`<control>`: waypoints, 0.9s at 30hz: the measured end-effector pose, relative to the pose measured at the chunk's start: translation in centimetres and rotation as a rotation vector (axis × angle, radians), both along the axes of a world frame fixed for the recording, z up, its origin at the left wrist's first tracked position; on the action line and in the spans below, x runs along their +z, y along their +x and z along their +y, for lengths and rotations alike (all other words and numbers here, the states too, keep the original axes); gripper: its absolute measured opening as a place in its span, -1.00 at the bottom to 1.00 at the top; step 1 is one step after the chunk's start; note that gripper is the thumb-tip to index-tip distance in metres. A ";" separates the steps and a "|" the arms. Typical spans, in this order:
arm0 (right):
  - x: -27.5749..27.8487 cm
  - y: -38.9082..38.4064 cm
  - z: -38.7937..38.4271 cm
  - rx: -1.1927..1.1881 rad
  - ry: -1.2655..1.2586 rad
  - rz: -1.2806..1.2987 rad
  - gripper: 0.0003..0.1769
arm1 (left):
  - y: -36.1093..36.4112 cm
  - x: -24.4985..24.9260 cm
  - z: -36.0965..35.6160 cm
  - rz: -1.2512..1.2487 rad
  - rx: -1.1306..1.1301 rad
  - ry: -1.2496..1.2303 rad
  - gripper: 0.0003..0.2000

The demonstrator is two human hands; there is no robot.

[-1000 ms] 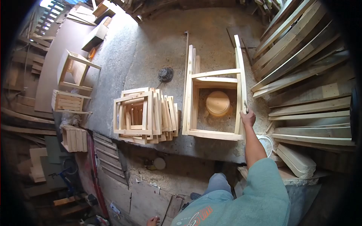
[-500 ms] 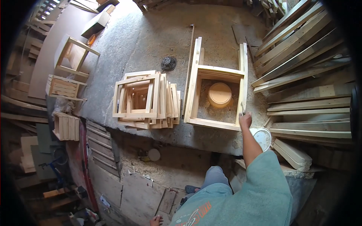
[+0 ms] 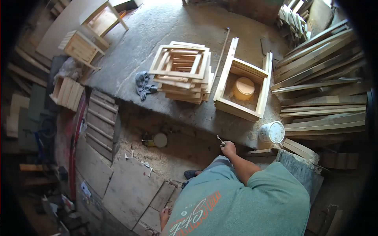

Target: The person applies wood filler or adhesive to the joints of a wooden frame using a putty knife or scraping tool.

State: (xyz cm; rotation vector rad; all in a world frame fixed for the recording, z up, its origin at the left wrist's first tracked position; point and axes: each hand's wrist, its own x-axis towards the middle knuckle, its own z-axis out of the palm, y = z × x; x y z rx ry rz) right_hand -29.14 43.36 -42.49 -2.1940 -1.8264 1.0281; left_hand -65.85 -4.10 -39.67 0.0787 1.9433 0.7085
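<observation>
My right hand [image 3: 228,148] is closed around a small thin brush-like tool [image 3: 221,140], its pale tip pointing up and left; the exact kind is hard to make out. That hand is in front of the raised platform's edge, apart from the wooden frame assembly [image 3: 239,109]. A yellowish round tub [image 3: 244,88] stands inside the assembly. Low in the view, my left hand [image 3: 165,213] hangs beside my shirt with loosely bent fingers. Nothing shows in it. To the left of the assembly is a stack of wooden frames [image 3: 179,74].
A white bucket [image 3: 271,132] stands at the platform's front right edge. Long planks [image 3: 323,110] lean along the right. A grey cloth [image 3: 145,84] lies beside the frame stack. Small wooden pieces of furniture [image 3: 82,48] stand at the left.
My right hand has left the assembly's front right corner and come back toward my body, still holding the tool. The camera view has shifted, and the left hand shows slightly higher.
</observation>
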 end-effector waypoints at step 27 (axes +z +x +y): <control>-0.7 -64.6 -5.8 1.274 0.327 0.056 -0.62 | -2.7 -13.5 -19.8 0.537 0.383 -0.232 -0.60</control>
